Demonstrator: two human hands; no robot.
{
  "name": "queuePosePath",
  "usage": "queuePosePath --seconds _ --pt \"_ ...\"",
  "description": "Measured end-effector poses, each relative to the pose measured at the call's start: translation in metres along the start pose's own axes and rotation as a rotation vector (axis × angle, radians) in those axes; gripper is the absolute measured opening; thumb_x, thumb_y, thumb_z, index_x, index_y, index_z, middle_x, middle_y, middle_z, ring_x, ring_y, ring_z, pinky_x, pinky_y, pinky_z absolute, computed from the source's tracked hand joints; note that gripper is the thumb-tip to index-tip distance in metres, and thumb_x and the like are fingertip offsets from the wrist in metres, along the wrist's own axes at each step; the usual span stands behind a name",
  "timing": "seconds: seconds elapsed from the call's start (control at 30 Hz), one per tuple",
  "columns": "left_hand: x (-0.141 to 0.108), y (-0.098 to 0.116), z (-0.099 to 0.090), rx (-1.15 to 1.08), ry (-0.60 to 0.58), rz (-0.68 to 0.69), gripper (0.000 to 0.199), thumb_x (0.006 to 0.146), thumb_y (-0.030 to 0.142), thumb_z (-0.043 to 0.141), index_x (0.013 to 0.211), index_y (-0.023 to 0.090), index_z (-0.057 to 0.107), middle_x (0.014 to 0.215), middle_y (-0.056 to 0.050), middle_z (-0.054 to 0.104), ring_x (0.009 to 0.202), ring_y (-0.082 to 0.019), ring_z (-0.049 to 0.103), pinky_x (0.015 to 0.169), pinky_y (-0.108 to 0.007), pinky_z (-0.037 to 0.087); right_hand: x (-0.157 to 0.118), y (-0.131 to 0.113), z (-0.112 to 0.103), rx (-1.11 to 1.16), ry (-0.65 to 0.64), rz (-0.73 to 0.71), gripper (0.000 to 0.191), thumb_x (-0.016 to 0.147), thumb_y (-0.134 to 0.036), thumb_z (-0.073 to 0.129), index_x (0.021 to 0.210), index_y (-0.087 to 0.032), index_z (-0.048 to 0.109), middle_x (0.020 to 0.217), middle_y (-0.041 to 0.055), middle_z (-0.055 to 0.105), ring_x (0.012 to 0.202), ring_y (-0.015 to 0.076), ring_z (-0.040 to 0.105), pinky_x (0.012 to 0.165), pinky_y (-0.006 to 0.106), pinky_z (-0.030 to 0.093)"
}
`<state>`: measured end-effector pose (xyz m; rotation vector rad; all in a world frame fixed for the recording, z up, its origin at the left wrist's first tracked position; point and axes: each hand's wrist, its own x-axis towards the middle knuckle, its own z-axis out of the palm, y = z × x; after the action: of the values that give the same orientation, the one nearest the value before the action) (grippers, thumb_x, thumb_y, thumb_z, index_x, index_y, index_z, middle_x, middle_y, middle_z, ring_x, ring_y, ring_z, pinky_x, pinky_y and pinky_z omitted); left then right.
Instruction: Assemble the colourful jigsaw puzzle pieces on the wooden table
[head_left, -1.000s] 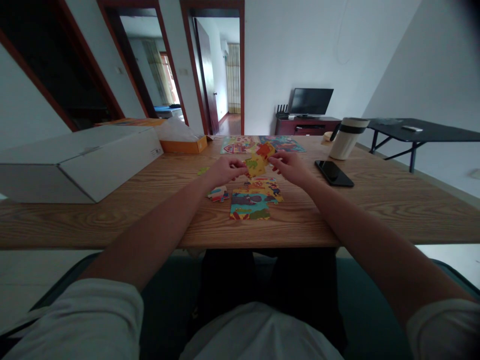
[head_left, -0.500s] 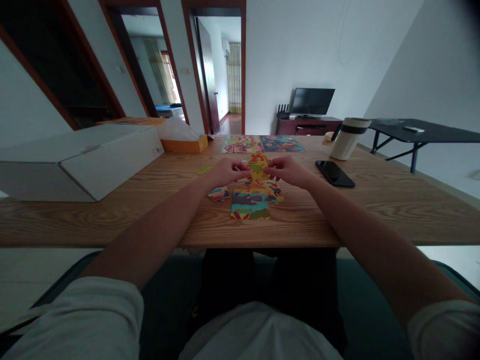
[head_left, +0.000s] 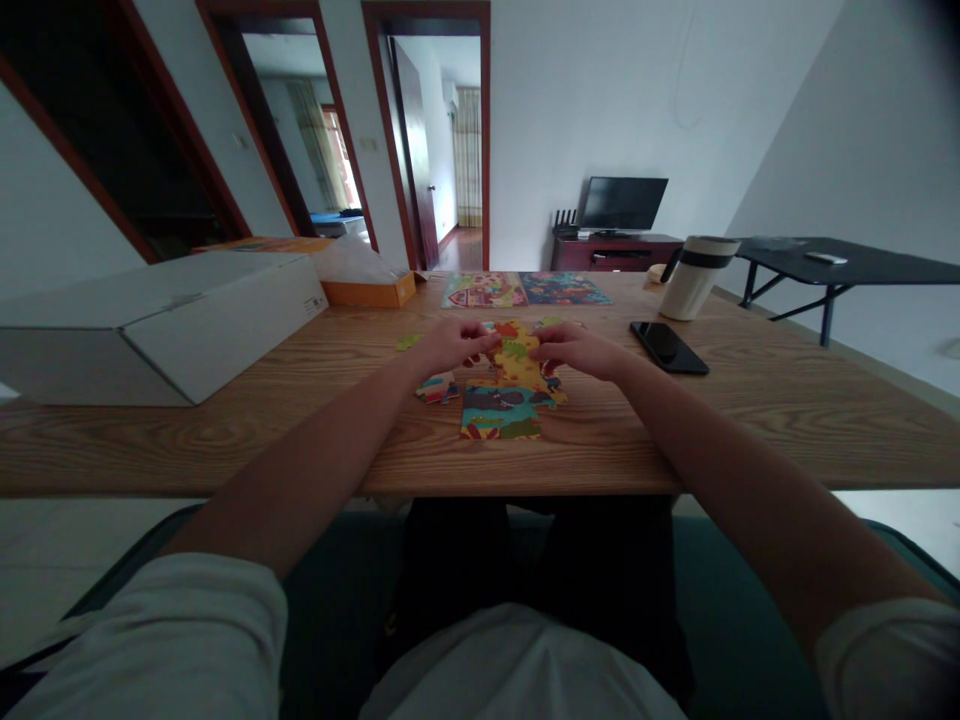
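Note:
A yellow jigsaw puzzle piece [head_left: 517, 352] with green and red figures is between my two hands, just beyond and partly over the joined puzzle pieces [head_left: 500, 408]. My left hand [head_left: 452, 346] is closed, its fingertips at the piece's left edge. At the right edge, the thumb and fingers of my right hand [head_left: 576, 350] grip it, the fingers curved. The joined pieces show a grey hippo on blue-green water. A loose puzzle piece [head_left: 437, 388] lies to their left. Farther left is a green piece [head_left: 409, 341], partly hidden by my left hand.
Two colourful picture sheets [head_left: 486, 289] lie side by side at the table's far edge. A white box [head_left: 225, 310] and an orange box [head_left: 375, 291] stand at left. On the right are a black phone [head_left: 667, 347] and a white cup with a dark band [head_left: 696, 282].
Both hands have lowered the yellow piece toward me, against the joined pieces. My right hand is slightly lower, and a greenish piece behind it now shows.

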<state>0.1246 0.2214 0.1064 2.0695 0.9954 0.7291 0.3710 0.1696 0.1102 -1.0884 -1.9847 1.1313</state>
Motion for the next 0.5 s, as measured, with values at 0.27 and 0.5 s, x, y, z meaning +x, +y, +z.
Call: queuePosePath --seconds 0.27,0.5 --pt "-0.006 0.008 0.007 -0.269 -0.003 0.023 0.039 0.079 0.020 0.079 0.087 0.020 0.042 0.076 0.003 0.061 0.062 -0.013 0.064 0.054 -0.026 0.057 -0.008 -0.018 0.011 0.044 -0.112 0.119 0.015 0.086 -0.031 0.067 0.092 -0.017 0.070 0.082 0.0027 0.069 0.067 0.0119 0.063 0.062 0.023 0.054" --pt "-0.001 0.004 0.011 -0.266 0.058 0.038 0.036 0.082 0.018 0.076 0.092 0.021 0.041 0.083 0.001 0.062 0.070 -0.014 0.065 0.056 -0.026 0.059 -0.063 -0.022 -0.004 -0.198 -0.083 0.220 0.031 0.088 -0.047 0.061 0.077 -0.019 0.058 0.064 -0.0001 0.060 0.058 0.0134 0.057 0.056 0.025 0.045"
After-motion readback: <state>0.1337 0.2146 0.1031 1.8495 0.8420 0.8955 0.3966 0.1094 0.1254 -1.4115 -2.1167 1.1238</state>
